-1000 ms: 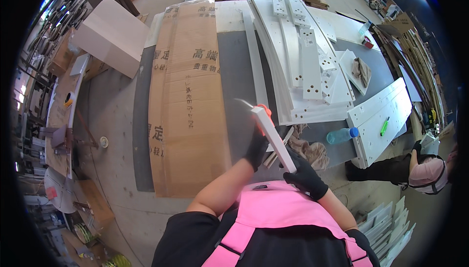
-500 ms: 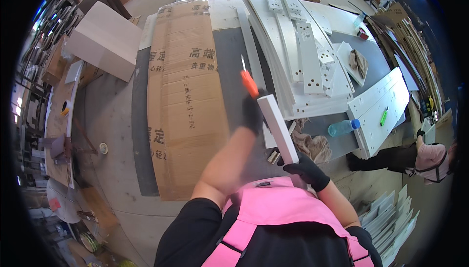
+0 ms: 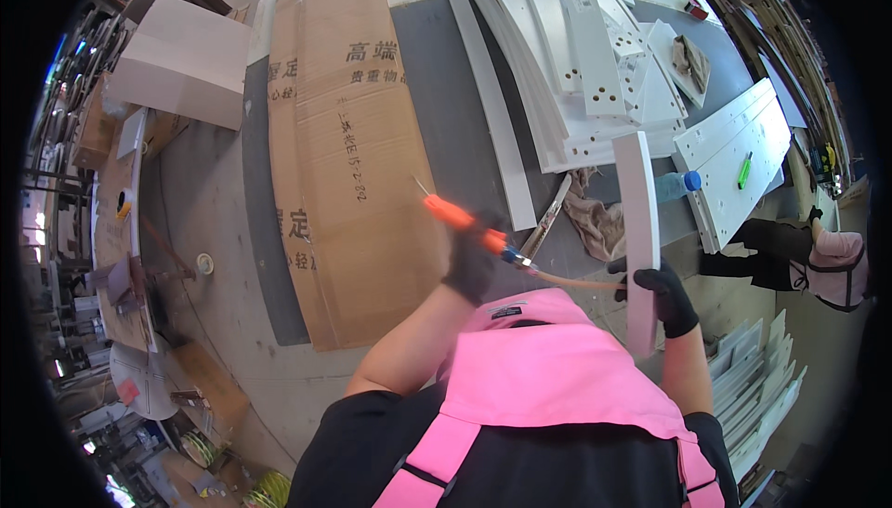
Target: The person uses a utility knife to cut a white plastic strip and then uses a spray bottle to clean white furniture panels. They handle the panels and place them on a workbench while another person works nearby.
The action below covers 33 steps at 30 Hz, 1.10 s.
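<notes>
My gloved left hand [image 3: 472, 264] is closed round an orange air blow gun [image 3: 448, 212], its thin nozzle pointing up and left over the cardboard box. From the gun's metal fitting a hose [image 3: 576, 282] runs right and passes by the board in my other hand. On the right, my gloved right hand [image 3: 667, 296] grips the lower part of a narrow white board [image 3: 636, 211], held nearly upright. That board stands apart from the blow gun's nozzle and partly hides a blue-capped bottle [image 3: 674, 186].
A long cardboard box [image 3: 353, 145] lies on the grey-topped table, left of a white strip [image 3: 492, 99]. Stacked white drilled panels [image 3: 557, 71] lie beyond. A crumpled cloth [image 3: 592, 220] and a panel bearing a green tool [image 3: 745, 171] are right. Another person [image 3: 832, 262] stands far right.
The white board has swung upright and moved right, away from my left hand. The blow gun has come lower and left, now tilted more leftward, with its hose showing. My view has shifted.
</notes>
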Motion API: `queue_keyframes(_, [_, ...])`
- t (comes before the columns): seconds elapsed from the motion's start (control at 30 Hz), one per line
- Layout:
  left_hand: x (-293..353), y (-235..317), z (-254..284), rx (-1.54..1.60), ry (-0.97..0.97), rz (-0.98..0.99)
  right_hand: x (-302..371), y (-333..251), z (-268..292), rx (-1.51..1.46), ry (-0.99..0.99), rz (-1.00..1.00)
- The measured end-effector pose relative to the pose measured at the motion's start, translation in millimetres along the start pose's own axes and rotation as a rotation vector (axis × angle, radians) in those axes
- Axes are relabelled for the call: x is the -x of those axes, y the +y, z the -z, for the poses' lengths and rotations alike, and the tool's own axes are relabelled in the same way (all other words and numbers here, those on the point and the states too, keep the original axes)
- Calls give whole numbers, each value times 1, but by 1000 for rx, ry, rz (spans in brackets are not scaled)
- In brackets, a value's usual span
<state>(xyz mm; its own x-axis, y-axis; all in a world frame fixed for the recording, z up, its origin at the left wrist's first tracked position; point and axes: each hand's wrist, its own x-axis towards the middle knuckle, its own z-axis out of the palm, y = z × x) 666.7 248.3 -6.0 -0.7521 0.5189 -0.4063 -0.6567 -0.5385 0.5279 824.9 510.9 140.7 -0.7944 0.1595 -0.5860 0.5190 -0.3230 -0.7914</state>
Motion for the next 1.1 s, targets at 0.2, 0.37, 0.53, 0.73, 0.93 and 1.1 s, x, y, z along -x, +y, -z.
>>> queue_keyframes(0.2, [23,-43,-31,171,25,330,23,-5,45,162,-33,-71])
queue_keyframes(0.37, [22,-46,-57,-80,-20,357,34,4,61,212,-33,-190])
queue_keyframes(0.53, [-25,-33,-51,-294,-210,100,13,27,64,178,-25,-109])
queue_keyframes(0.73, [-60,-27,-18,154,-88,228,-22,39,63,106,-72,-5])
queue_keyframes(0.93, [-55,-22,17,143,86,28,-44,37,63,268,72,22])
queue_keyframes(1.1, [-49,-9,33,232,118,-61,-50,10,56,1073,625,512])
